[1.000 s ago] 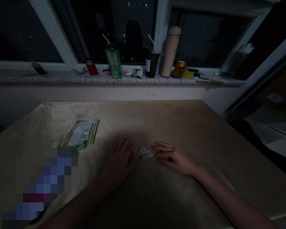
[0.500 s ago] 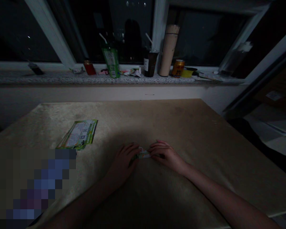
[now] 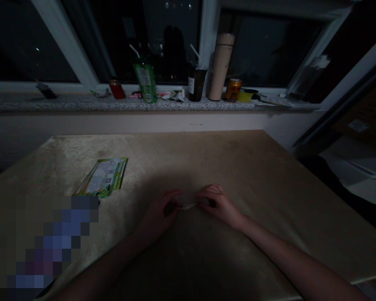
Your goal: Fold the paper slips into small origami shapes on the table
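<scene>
A small folded piece of printed paper [image 3: 188, 205] lies between my two hands on the tan table [image 3: 225, 159], seen almost edge-on. My left hand [image 3: 158, 215] has its fingers curled and pinches the paper's left end. My right hand [image 3: 217, 203] is curled too and pinches the right end. Both forearms reach in from the bottom of the view. The light is dim, so the paper's print is hard to read.
A stack of green and white leaflets [image 3: 102, 177] lies on the table's left. A blurred-out patch [image 3: 50, 242] covers the near left. On the stone windowsill [image 3: 65, 102] stand a green carton [image 3: 146, 81], a dark cup [image 3: 196, 83], a tall beige tube [image 3: 219, 67], two cans and scraps.
My hands went from lying flat beside the folded paper to closing in and pinching it at both ends. The paper has turned from showing its printed face to nearly edge-on.
</scene>
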Motion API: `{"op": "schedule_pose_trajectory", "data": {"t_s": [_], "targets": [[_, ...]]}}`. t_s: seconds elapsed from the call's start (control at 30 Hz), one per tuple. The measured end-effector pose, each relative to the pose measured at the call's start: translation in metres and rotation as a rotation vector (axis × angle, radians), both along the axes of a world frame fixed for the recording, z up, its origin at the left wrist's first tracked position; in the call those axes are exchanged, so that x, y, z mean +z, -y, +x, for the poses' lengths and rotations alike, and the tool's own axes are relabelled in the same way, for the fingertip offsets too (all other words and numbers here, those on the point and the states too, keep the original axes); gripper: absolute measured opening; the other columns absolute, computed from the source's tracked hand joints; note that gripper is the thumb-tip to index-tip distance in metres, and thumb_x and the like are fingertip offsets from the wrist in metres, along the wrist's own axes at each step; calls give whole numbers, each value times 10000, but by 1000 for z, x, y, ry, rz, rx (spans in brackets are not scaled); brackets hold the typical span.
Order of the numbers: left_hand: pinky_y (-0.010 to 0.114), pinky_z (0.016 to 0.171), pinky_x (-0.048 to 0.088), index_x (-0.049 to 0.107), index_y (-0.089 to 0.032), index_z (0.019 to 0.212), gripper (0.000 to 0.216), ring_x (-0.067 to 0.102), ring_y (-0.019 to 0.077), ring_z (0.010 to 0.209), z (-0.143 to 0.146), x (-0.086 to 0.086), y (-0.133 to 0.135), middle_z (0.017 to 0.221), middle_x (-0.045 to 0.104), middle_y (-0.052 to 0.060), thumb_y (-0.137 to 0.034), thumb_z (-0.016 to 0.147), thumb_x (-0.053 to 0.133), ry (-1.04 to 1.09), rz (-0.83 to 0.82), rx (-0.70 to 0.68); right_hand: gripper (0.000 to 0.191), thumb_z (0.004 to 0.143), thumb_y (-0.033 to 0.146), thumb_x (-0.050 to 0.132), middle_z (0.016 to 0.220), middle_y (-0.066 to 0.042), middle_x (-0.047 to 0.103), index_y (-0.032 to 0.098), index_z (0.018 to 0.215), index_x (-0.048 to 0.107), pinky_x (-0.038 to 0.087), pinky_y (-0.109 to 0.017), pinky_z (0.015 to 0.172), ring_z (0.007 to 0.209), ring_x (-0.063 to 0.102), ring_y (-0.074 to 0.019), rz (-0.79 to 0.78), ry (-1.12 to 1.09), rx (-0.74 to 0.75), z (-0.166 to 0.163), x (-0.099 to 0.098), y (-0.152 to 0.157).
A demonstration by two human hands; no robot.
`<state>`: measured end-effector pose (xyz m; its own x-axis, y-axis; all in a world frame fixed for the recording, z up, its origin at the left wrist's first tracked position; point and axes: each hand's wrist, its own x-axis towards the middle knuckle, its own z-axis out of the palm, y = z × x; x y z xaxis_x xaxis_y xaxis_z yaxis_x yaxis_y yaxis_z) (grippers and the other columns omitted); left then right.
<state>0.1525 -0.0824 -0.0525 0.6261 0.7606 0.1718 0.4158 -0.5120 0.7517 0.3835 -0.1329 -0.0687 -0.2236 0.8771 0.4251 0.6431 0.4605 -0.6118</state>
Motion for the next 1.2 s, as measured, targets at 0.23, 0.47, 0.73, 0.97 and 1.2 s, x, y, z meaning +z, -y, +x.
{"op": "schedule_pose_trajectory", "data": {"t_s": [0.23,0.47,0.73,0.97,1.2], "targets": [[366,937,461,662,-250,1041,312,560,179,1085,-6,-6,-6,1193,588,23,-116,884,428,-117,221,-132,87,875,245,611,840,-9,697,220,891,692,370,-354,893,868,608,-159,23,88,56,1,3,1],[357,897,455,641,-249,1088,266,576,187,1023,-10,-14,-14,1121,647,15,-151,924,456,-207,439,-188,91,876,233,611,816,-19,688,206,875,698,351,-363,879,852,600,-167,38,107,60,1,3,1],[377,926,392,606,-231,1146,272,562,195,1042,-10,-9,-14,1128,666,12,-179,958,417,-387,484,-198,100,877,243,608,838,-27,680,211,865,703,340,-370,888,876,589,-174,59,143,62,5,3,1],[426,962,358,447,-301,1351,390,478,253,1145,-11,4,2,1321,521,39,-351,965,423,-507,542,-315,114,874,289,616,839,-18,673,214,903,698,318,-363,903,877,576,-167,87,184,32,9,4,0],[475,1023,303,376,-291,1402,473,399,284,1240,-17,6,7,1418,424,58,-444,957,421,-518,547,-388,140,872,329,613,857,-21,672,226,896,704,319,-362,909,923,561,-180,91,214,41,13,3,-1]]}}
